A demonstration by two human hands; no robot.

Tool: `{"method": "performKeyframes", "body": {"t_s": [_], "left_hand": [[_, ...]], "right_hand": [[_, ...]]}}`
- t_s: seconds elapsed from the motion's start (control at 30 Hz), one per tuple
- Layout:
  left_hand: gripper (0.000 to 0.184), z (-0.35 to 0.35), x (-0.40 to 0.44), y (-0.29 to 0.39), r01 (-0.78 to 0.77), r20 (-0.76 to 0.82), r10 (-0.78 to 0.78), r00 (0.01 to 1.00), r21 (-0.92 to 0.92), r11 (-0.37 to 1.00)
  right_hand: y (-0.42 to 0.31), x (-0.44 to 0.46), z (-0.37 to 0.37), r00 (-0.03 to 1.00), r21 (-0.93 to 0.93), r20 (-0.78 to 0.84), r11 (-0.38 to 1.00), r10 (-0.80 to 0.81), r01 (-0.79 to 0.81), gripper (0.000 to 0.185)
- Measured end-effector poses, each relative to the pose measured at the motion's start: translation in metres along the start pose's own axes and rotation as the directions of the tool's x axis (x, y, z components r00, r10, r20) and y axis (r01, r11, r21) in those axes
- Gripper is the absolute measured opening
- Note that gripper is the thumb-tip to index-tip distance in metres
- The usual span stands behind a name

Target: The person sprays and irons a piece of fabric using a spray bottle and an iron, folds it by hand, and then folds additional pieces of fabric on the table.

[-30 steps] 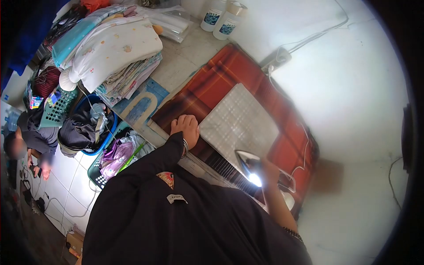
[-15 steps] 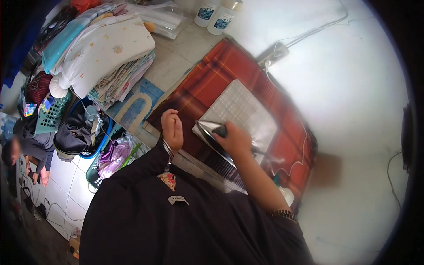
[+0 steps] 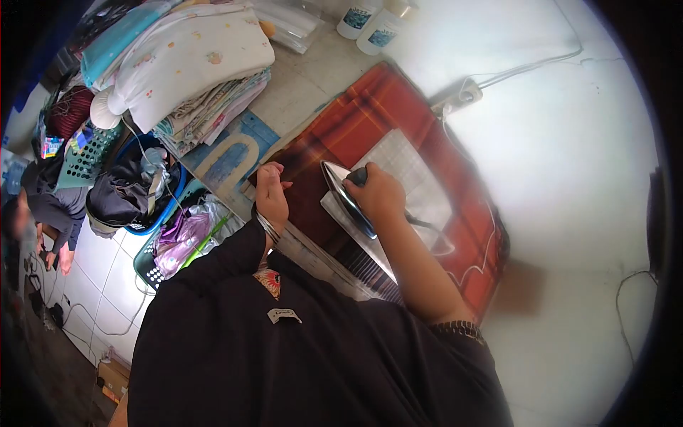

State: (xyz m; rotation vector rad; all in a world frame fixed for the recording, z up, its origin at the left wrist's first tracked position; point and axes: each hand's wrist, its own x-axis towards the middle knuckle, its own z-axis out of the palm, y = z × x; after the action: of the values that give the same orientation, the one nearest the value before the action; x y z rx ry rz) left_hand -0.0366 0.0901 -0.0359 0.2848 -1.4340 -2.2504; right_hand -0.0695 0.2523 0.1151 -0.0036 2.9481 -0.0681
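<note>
My right hand (image 3: 382,193) is wrapped round the dark handle of a clothes iron (image 3: 340,186). The iron's shiny body lies over the left side of a folded pale checked cloth (image 3: 416,167), its tip reaching past the cloth's edge. Underneath is a red-orange plaid cover (image 3: 334,121) on the work surface. My left hand (image 3: 272,196) is held at the cover's left edge, apart from the iron. Its fingers are curled in and nothing shows in them. From the iron's rear a pale cord (image 3: 473,269) runs across the cover.
A tall stack of folded cloths (image 3: 199,53) stands at the upper left, near two white bottles (image 3: 384,32). A power strip (image 3: 462,92) is by the wall. Below left are a blue basket (image 3: 181,188), a green basket (image 3: 146,267) and a seated person (image 3: 53,199).
The iron has moved away from me along the pale cloth's left side, its tip now past the edge. My left hand stays curled, slightly turned. The whole view has shifted a little.
</note>
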Motion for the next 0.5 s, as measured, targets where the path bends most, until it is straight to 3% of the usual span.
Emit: {"method": "performKeyframes", "body": {"t_s": [0.2, 0.27, 0.43, 0.5], "left_hand": [[0.023, -0.003, -0.001, 0.013, -0.079, 0.153, 0.066, 0.986, 0.079, 0.994], [0.017, -0.002, 0.002, 0.017, -0.44, 0.378, 0.306, 0.874, 0.347, 0.828], [0.012, 0.02, -0.007, 0.015, -0.567, 0.525, 0.3, 0.796, 0.475, 0.674], [0.016, 0.027, -0.014, 0.023, -0.577, 0.635, 0.074, 0.769, 0.639, 0.508]], "right_hand": [[0.006, -0.016, 0.002, 0.999, 0.055, -0.003, 0.998, -0.04, 0.04, 0.041], [0.03, -0.041, 0.008, 0.999, 0.001, 0.033, 1.0, 0.004, -0.004, 0.046], [0.094, -0.119, 0.014, 0.976, -0.048, 0.058, 0.978, 0.208, -0.205, 0.044], [0.113, -0.14, 0.013, 0.971, -0.077, 0.038, 0.969, 0.237, -0.233, 0.044]]}}
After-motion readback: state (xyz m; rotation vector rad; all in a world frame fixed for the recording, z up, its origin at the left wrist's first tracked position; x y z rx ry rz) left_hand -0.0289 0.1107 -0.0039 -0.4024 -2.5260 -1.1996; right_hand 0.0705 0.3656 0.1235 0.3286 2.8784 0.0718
